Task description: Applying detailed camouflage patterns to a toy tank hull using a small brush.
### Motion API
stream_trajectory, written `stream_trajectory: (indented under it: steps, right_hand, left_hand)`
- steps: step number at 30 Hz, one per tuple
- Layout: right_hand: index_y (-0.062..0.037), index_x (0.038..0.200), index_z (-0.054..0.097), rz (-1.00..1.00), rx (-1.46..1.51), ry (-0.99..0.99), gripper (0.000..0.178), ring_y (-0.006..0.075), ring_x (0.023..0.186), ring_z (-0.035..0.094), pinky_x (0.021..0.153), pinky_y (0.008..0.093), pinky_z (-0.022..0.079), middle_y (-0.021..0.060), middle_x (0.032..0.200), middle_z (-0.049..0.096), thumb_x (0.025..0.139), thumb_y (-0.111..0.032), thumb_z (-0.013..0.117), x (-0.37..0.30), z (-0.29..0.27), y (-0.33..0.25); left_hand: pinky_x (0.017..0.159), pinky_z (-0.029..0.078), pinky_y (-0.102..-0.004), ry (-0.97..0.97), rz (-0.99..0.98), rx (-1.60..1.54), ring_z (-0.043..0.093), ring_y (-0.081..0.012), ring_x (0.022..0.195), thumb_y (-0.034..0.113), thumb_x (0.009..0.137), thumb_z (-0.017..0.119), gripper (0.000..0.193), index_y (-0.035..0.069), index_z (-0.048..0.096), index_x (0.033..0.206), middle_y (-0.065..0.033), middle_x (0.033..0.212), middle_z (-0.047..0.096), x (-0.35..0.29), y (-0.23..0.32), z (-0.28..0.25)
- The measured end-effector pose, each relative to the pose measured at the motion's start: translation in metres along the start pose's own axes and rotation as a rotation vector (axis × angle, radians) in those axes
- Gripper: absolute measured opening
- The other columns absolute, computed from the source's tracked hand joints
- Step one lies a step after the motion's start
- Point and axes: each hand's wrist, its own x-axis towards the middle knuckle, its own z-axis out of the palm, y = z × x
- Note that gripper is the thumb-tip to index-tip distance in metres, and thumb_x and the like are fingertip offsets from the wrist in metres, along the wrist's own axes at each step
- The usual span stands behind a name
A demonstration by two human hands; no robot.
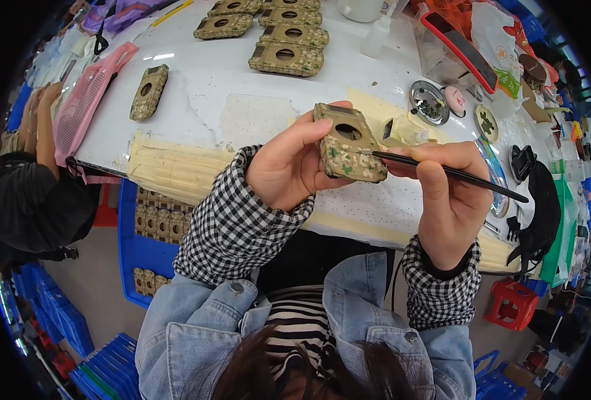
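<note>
My left hand (289,160) holds a camouflage-patterned toy tank hull (352,160) above the table, tilted toward me, thumb on its edge and fingers beneath. A dark oval hole opens in its top face. In my right hand (445,193) is a pair of slim black tweezers (472,177), gripped between thumb and fingers. Their pointed tip meets or hovers just over the hull's right side; I cannot tell whether it touches. Whatever the tip may pinch is too small to make out.
Finished-looking hulls (286,59) stand in rows at the back, and a single hull (149,92) lies left. A round metal dish (430,102) of small dark parts and a red-cased phone (459,52) are at right. Below left sits a blue tray (130,267) of hulls; a person (35,200) works beyond.
</note>
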Motion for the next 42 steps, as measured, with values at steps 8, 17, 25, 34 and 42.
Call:
stream_trajectory:
  steps: [8,17,25,34,42]
  right_hand:
    - [0.0033,0.093,0.058,0.004,-0.019,-0.017,0.010,0.0134,0.082,0.059,0.075,0.0245,0.046,0.0092,0.089,0.062,0.086,-0.003,0.062,-0.0004,-0.0002,0.0003]
    - [0.0031,0.093,0.058,-0.001,0.001,-0.007,0.011,0.0125,0.080,0.058,0.073,0.0234,0.045,0.0084,0.089,0.061,0.086,-0.004,0.062,-0.0008,0.0010,0.0010]
    - [0.0028,0.093,0.058,0.029,0.001,0.011,0.011,0.0119,0.080,0.058,0.073,0.0230,0.045,0.0076,0.088,0.061,0.086,-0.004,0.063,-0.0013,-0.0004,0.0010]
    - [0.0035,0.094,0.058,0.011,-0.001,-0.008,0.011,0.0127,0.082,0.059,0.074,0.0239,0.046,0.0086,0.089,0.062,0.086,-0.003,0.062,-0.0001,0.0011,0.0005]
    - [0.0037,0.094,0.057,0.008,0.003,-0.009,0.011,0.0131,0.081,0.060,0.074,0.0240,0.046,0.0093,0.090,0.062,0.086,-0.003,0.062,-0.0001,0.0008,0.0009]
  left_hand:
    - [0.093,0.050,-0.0430,0.025,0.006,0.009,0.055,-0.0364,0.110,0.026,0.097,0.025,0.051,-0.001,0.021,0.140,-0.0239,0.127,0.047,-0.0008,0.0007,0.0018]
    - [0.094,0.049,-0.0431,0.017,0.011,0.005,0.055,-0.0357,0.111,0.026,0.097,0.026,0.051,-0.001,0.021,0.140,-0.0238,0.127,0.047,-0.0012,0.0001,0.0008]
    - [0.092,0.051,-0.0412,0.006,0.005,0.015,0.056,-0.0348,0.110,0.026,0.097,0.026,0.051,0.000,0.021,0.141,-0.0232,0.127,0.047,-0.0001,0.0005,0.0017]
    - [0.092,0.050,-0.0418,-0.002,0.010,0.005,0.056,-0.0332,0.111,0.027,0.097,0.027,0.052,0.000,0.021,0.140,-0.0222,0.128,0.047,-0.0001,0.0000,-0.0002]
    - [0.092,0.050,-0.0420,0.011,0.004,0.012,0.056,-0.0323,0.111,0.027,0.096,0.029,0.052,0.000,0.022,0.140,-0.0222,0.127,0.048,-0.0002,0.0005,0.0010]
